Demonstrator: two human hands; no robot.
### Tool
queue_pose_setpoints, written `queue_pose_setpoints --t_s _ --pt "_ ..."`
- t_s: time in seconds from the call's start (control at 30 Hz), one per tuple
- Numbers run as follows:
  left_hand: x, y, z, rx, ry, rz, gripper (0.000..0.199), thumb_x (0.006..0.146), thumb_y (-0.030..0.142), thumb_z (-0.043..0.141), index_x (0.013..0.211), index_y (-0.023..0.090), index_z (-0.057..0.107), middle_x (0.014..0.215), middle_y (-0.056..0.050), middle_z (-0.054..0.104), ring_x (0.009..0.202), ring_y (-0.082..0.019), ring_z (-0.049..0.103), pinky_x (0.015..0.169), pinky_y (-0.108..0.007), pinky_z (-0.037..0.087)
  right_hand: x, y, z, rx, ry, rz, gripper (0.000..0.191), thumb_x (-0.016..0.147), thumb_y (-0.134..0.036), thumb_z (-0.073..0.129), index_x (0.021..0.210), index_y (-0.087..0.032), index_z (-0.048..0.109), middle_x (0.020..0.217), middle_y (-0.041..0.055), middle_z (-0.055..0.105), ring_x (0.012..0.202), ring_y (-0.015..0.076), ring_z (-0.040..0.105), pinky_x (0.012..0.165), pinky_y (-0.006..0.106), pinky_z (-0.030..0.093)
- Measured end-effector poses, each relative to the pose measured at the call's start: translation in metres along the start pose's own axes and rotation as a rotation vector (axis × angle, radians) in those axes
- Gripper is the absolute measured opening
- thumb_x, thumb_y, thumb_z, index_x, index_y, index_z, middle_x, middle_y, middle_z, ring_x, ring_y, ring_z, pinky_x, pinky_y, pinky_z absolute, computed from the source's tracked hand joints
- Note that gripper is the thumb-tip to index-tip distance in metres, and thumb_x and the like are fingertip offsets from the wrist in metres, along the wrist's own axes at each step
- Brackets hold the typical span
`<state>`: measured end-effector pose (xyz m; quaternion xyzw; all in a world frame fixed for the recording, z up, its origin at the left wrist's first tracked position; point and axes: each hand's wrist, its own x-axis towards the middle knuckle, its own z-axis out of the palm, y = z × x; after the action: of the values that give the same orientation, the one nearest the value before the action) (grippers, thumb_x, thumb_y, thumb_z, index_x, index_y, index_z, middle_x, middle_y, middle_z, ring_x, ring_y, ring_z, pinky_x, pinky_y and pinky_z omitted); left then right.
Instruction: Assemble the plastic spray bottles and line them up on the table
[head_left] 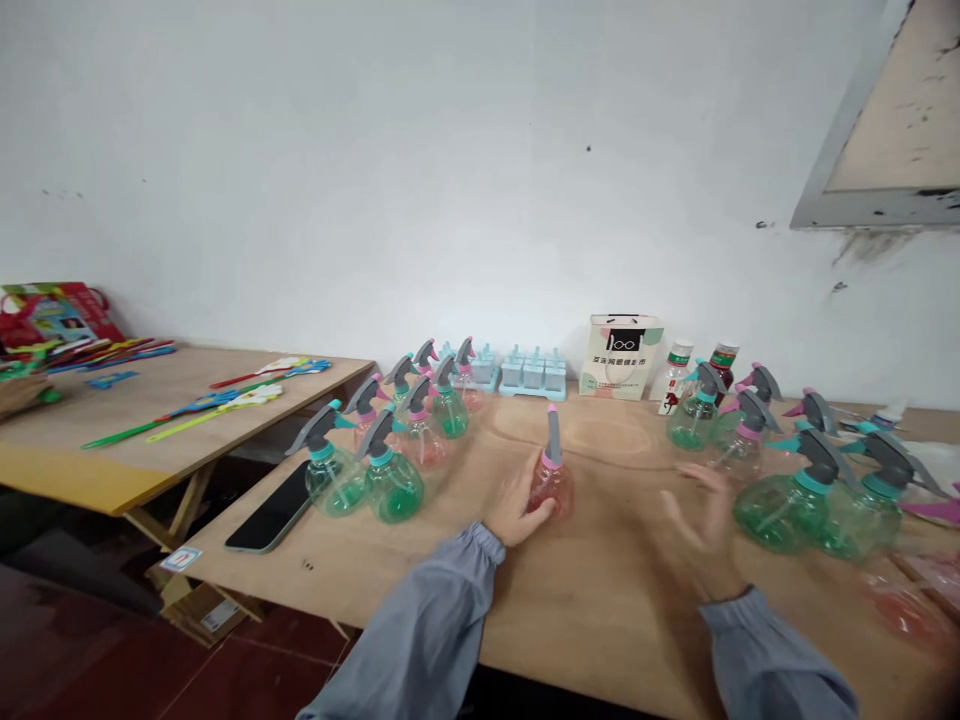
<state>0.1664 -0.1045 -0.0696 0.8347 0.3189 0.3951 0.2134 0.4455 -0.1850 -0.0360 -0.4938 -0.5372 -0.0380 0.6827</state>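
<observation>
My left hand (519, 507) is wrapped round the side of a pink spray bottle (557, 492) that stands upright on the wooden table (592, 620). This bottle has a grey trigger head with a pink collar. Off to the right, my right hand (705, 520) is held in the air, slightly blurred, fingers apart and nothing in it. Nearest to it are a green spray bottle (784, 512) and a pink-collared spray bottle (739, 452). Left of my left hand stands a group of green and pink spray bottles, with one green spray bottle (395, 488) at its front.
A black phone (270, 510) lies at the table's left. Against the wall stand light-blue ice-pop molds (533, 372), a printed paper bag (619, 357) and two bottles with green and white caps. A second table (187, 455) on the left carries colourful plastic hand-shaped sticks (225, 402).
</observation>
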Motion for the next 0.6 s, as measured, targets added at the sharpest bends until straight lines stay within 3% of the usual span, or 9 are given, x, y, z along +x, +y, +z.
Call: queue_pose_setpoints --t_s 0.03,0.1,0.17,0.23,0.3,0.4,0.47,0.5,0.6 --pt "0.0 0.002 0.002 -0.002 -0.037 0.032 0.085 0.086 0.033 0.062 0.157 0.02 0.017 0.158 -0.014 0.039 0.146 -0.03 0.039 0.121 -0.051 0.033 -0.005 -0.007 0.018 0.047 -0.187 0.029 0.045 0.071 -0.044 0.075 0.109 -0.024 0.061 0.113 0.0099 0.062 0.113 0.0305 0.058 0.109 0.057 0.037" --pt "-0.001 0.004 0.005 0.003 -0.108 0.082 0.091 0.084 0.038 0.065 0.158 0.021 0.015 0.158 -0.014 0.038 0.145 -0.031 0.04 0.119 -0.052 0.036 -0.014 -0.02 0.051 0.151 -0.362 0.135 0.065 0.063 -0.041 0.083 0.12 -0.023 0.058 0.128 0.0123 0.059 0.125 0.0314 0.053 0.112 0.054 0.036" --pt "-0.001 0.004 0.008 0.038 -0.16 0.112 0.094 0.082 0.045 0.069 0.158 0.023 0.018 0.156 -0.015 0.042 0.142 -0.033 0.045 0.114 -0.053 0.041 -0.019 -0.028 0.076 0.281 -0.456 0.288 0.082 0.058 -0.039 0.087 0.131 -0.025 0.052 0.132 0.0112 0.058 0.125 0.0295 0.054 0.111 0.05 0.04" --pt "-0.002 0.001 0.007 0.119 -0.11 0.162 0.092 0.081 0.05 0.07 0.155 0.023 0.023 0.151 -0.016 0.049 0.135 -0.034 0.052 0.109 -0.052 0.046 -0.021 -0.031 0.091 0.396 -0.49 0.382 0.084 0.062 -0.039 0.085 0.137 -0.027 0.048 0.126 0.0082 0.062 0.116 0.0252 0.06 0.105 0.045 0.046" --pt "-0.004 -0.003 -0.002 0.254 0.143 0.261 0.076 0.085 0.047 0.065 0.15 0.024 0.032 0.14 -0.015 0.057 0.127 -0.032 0.058 0.104 -0.049 0.049 -0.021 -0.028 0.097 0.448 -0.519 0.36 0.074 0.07 -0.04 0.079 0.137 -0.029 0.049 0.121 0.0066 0.064 0.106 0.0215 0.063 0.098 0.04 0.051" --pt "-0.012 -0.008 -0.036 0.51 0.84 0.334 0.049 0.089 0.033 0.057 0.135 0.023 0.043 0.124 -0.014 0.059 0.119 -0.03 0.059 0.1 -0.05 0.05 -0.017 -0.018 0.097 0.389 -0.584 0.24 0.048 0.078 -0.044 0.072 0.122 -0.029 0.061 0.115 0.0078 0.066 0.1 0.0208 0.065 0.092 0.037 0.053" --pt "-0.024 -0.011 -0.07 0.651 1.278 0.174 0.05 0.086 0.032 0.06 0.131 0.021 0.042 0.127 -0.017 0.052 0.124 -0.034 0.052 0.102 -0.056 0.046 -0.015 -0.012 0.093 0.336 -0.628 0.219 0.035 0.079 -0.047 0.07 0.107 -0.027 0.067 0.105 0.0079 0.067 0.094 0.0211 0.065 0.087 0.037 0.055" --pt "-0.032 -0.012 -0.087 0.687 1.433 0.075 0.054 0.085 0.033 0.062 0.132 0.018 0.039 0.13 -0.019 0.048 0.128 -0.037 0.048 0.102 -0.06 0.044 -0.013 -0.011 0.091 0.332 -0.642 0.229 0.035 0.08 -0.049 0.069 0.106 -0.026 0.067 0.101 0.0073 0.067 0.092 0.0208 0.065 0.084 0.036 0.056" --pt "-0.058 -0.018 -0.128 0.643 1.378 -0.302 0.055 0.087 0.041 0.059 0.132 0.016 0.04 0.137 -0.021 0.047 0.131 -0.039 0.045 0.106 -0.065 0.037 -0.007 -0.014 0.084 0.385 -0.648 0.266 0.057 0.081 -0.048 0.069 0.134 -0.03 0.056 0.104 0.0054 0.066 0.089 0.018 0.065 0.079 0.033 0.057"
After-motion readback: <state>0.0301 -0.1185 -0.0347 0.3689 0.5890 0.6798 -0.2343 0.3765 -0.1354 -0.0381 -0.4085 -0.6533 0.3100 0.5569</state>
